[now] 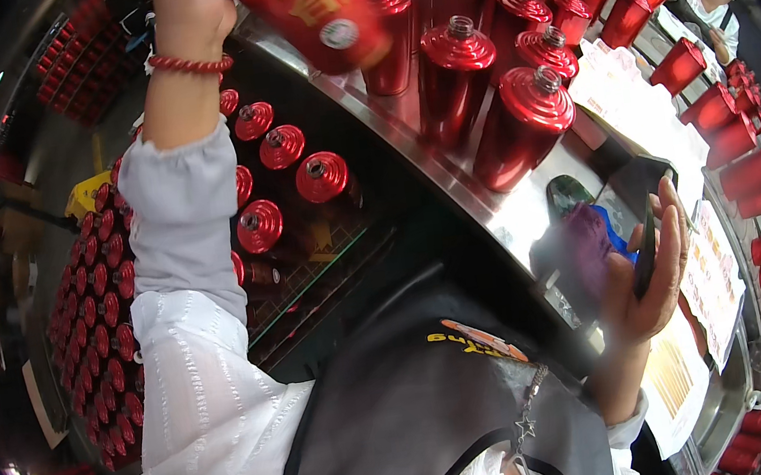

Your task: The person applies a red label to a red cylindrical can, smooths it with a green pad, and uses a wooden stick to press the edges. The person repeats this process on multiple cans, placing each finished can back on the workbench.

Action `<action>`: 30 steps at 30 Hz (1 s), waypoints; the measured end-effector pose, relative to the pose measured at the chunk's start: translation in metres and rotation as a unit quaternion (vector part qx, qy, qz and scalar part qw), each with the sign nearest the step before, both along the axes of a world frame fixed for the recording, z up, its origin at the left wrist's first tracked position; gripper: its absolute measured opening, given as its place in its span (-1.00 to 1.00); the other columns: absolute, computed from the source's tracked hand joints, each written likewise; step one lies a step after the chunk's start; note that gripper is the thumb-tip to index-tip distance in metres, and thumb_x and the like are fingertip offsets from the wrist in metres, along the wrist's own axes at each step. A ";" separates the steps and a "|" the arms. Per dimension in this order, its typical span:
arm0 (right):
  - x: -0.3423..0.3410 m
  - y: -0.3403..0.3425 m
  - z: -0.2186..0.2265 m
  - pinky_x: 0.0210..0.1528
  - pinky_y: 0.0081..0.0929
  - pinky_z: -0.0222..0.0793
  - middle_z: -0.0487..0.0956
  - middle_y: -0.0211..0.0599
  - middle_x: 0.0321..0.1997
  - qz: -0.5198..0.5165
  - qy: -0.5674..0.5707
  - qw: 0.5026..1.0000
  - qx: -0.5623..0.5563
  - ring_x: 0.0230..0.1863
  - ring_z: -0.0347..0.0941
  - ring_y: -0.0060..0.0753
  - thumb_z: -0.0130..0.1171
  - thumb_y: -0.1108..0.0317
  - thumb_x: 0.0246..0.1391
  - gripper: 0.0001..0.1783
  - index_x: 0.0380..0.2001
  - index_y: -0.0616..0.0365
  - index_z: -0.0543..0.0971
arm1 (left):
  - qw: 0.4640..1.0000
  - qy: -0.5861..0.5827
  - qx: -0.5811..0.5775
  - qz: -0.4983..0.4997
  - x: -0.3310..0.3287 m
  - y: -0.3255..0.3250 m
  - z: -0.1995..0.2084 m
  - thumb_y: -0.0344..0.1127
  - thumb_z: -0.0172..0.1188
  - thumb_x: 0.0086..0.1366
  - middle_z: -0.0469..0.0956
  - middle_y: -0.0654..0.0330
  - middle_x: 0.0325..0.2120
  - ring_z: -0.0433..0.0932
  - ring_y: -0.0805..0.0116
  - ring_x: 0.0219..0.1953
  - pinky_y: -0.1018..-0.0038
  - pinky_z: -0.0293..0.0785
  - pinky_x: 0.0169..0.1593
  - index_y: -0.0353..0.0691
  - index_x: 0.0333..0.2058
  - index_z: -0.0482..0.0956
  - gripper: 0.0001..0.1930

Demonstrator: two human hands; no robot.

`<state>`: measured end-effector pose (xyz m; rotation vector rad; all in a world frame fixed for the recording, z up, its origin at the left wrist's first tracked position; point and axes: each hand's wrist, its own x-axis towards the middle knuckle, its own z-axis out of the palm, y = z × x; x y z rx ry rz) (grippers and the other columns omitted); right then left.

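Note:
At the upper left edge my left hand [193,9] reaches far out, with a red cord bracelet on the wrist. A glossy red bottle [311,18] with gold markings and a round pale emblem tilts from that hand, blurred by motion. The top edge cuts off the fingers and the bottle's upper end. My right hand [656,280] is raised at the right, its fingers closed on a dark, thin, flat piece [648,247]. Beside it on the metal table lies a crumpled purple and blue cloth [581,246]. Red bottles [528,120] with clear, uncapped necks stand close to the held bottle.
The metal table's edge [434,169] runs diagonally before me. Printed label sheets [635,102] lie on it. More red bottles [321,176] fill crates on the left, and others [754,182] line the far right. Another person [704,13] works across the table.

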<state>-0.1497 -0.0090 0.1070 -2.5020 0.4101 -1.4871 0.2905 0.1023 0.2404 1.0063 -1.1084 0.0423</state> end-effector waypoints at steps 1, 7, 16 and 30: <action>0.001 -0.002 0.000 0.32 -0.08 0.37 0.41 0.23 0.35 -0.008 0.012 1.000 -0.001 0.34 0.38 0.15 0.18 0.32 0.31 -0.44 0.31 0.31 0.38 | 0.996 -0.037 -0.008 0.087 0.045 -0.010 -0.015 -0.25 0.24 0.43 0.69 0.18 -0.27 0.63 0.47 -0.20 0.49 0.54 -0.07 -0.33 -0.12 0.65 -0.76; 0.009 -0.020 -0.008 0.38 -0.09 0.25 0.46 0.21 0.32 -0.062 0.054 0.997 -0.014 0.34 0.41 0.12 0.08 0.56 0.27 -0.58 0.20 0.29 0.50 | 0.876 -0.128 0.198 0.420 0.122 -0.080 -0.105 -0.04 0.23 0.36 0.66 -0.03 -0.27 0.62 -0.01 -0.19 0.24 0.51 -0.07 -0.30 -0.22 0.63 -0.63; 0.010 -0.037 -0.029 0.30 -0.24 0.38 0.53 0.13 0.26 -0.096 0.066 0.990 0.079 0.28 0.49 0.03 0.09 0.68 0.26 -0.71 0.01 0.32 0.62 | 0.815 -0.225 0.263 0.465 0.138 -0.134 -0.150 0.05 0.34 0.23 0.71 0.00 -0.24 0.63 0.03 -0.08 0.20 0.53 0.05 -0.24 -0.24 0.71 -0.59; -0.017 -0.033 -0.040 0.28 -0.25 0.39 0.56 0.09 0.23 -0.080 0.032 0.990 0.112 0.25 0.51 -0.01 0.08 0.72 0.24 -0.69 0.00 0.32 0.62 | 0.934 -0.235 0.211 0.167 0.060 -0.140 -0.152 -0.14 0.23 0.40 0.66 0.02 -0.26 0.67 0.15 -0.19 0.30 0.56 -0.06 -0.25 -0.20 0.62 -0.74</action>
